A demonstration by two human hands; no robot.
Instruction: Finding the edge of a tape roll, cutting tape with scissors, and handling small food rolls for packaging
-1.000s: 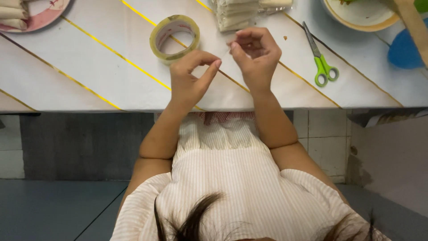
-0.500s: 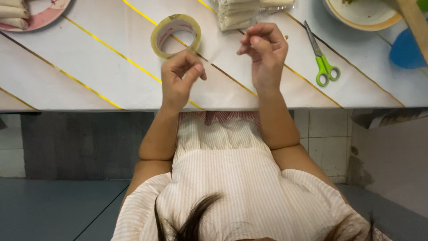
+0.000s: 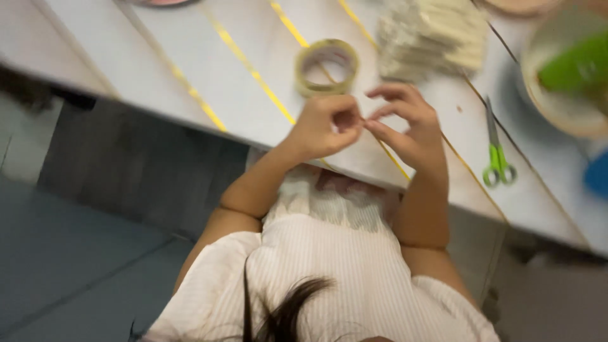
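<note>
Your two hands meet fingertip to fingertip over the near edge of the table (image 3: 209,76).

Your left hand (image 3: 326,126) is curled, thumb and forefinger pinched; your right hand (image 3: 405,123) has its fingers spread and its thumb and forefinger pressed to the left one's tips. Whatever sits between them is too small and blurred to tell. The roll of tape (image 3: 327,67) lies flat at 12 o'clock from your left hand, near but apart. A pale stack of sticks (image 3: 430,38) is at 1 o'clock from your right hand, and green-handled scissors (image 3: 497,155) lie at 3 o'clock, beside a yellow stripe.
</note>
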